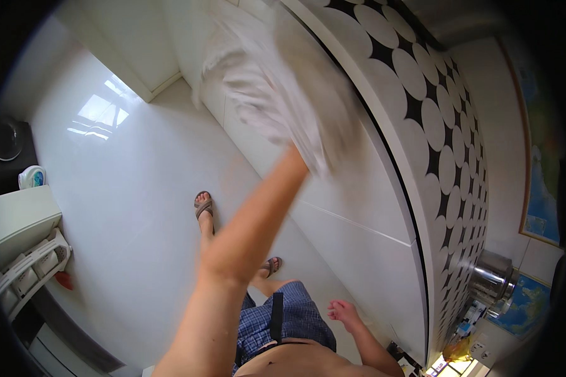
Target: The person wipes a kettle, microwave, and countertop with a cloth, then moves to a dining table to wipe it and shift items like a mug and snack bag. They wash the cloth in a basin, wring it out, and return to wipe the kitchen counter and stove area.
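Observation:
A pale, whitish cloth (283,89), blurred by motion, hangs bunched and spread in front of the white cabinet front (358,226). My left arm reaches up into it, and the hand itself is hidden in the folds, so the cloth appears to be in its grip. Beside the blue checked shorts (297,311), my right hand (343,313) hangs low with its fingers loosely curled. Nothing shows in that hand. It is close to the lower part of the cabinet front.
Right of me runs a counter surface (434,122) patterned with white circles and black shapes. A shiny metal pot (493,278) stands on it near wall maps (542,179). To the left are a white plastic chair (37,266) and a dark-topped unit (9,141). The glossy floor (137,188) reflects a window.

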{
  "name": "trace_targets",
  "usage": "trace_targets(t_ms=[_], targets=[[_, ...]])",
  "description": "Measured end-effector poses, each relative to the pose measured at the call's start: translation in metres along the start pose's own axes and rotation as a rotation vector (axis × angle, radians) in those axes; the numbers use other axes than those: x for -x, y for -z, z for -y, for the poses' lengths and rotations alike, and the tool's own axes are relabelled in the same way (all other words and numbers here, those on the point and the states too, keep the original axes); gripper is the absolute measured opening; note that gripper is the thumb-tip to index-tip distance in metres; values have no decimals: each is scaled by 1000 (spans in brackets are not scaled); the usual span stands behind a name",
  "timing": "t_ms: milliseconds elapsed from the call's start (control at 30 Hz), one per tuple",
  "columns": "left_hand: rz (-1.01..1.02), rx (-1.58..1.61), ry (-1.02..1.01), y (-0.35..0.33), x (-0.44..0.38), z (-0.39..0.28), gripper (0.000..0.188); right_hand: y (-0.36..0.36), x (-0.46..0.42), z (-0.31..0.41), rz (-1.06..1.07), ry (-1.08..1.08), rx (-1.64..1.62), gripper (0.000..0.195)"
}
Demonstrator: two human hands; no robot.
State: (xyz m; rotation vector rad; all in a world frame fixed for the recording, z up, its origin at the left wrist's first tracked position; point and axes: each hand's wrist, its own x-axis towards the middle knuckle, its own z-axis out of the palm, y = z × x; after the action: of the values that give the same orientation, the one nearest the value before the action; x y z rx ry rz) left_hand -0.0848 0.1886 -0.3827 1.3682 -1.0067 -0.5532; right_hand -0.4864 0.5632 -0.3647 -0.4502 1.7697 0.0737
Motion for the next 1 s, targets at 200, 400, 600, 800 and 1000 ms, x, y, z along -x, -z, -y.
trace_targets(t_ms=[200,400,600,800,1000], targets=[[168,123,-8,-39,131,-73,52,4,7,23,34,-2,158,30],[79,82,20,0,-4,-29,51,10,4,56,21,166,25,30],[167,135,-34,-24,68,-55,51,3,14,16,62,-47,136,31],[124,45,-31,1,22,-44,50,16,-1,13,-38,15,4,31],[215,-45,-121,7,39,-63,49,-6,18,33,15,52,89,30]])
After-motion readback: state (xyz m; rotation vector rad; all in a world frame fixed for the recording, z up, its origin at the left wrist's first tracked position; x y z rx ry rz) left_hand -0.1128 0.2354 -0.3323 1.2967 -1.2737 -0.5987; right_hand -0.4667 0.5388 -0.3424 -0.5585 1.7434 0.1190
